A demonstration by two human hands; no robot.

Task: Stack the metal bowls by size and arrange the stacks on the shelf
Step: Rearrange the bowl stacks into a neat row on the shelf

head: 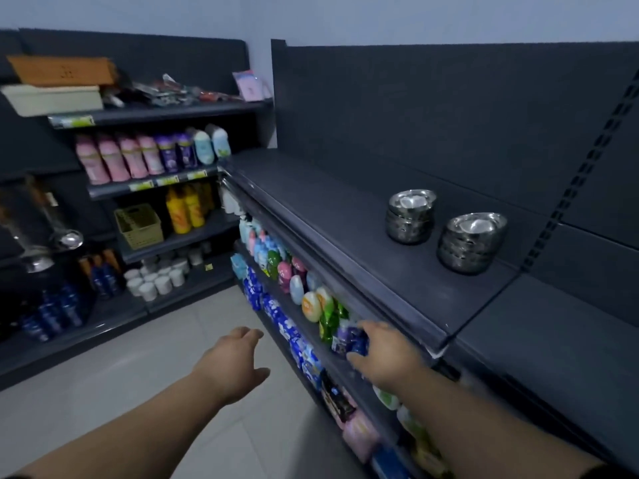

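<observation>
Two stacks of shiny metal bowls stand on the dark top shelf (311,202) at the right. The smaller stack (410,216) is farther back, and the wider stack (472,242) stands beside it, nearer to me. Both hands hang well below that shelf. My left hand (235,361) is over the floor with fingers loosely spread and nothing in it. My right hand (387,354) reaches towards a purple and blue packet (349,338) on the lower shelf, fingers spread around it; whether it grips the packet is unclear.
Lower shelves hold coloured bottles (287,267) and blue packets (273,309). The left rack carries pink bottles (117,157), yellow bottles (185,209), a woven basket (138,224) and white cups (159,278). Pale floor tiles (155,357) lie between the racks.
</observation>
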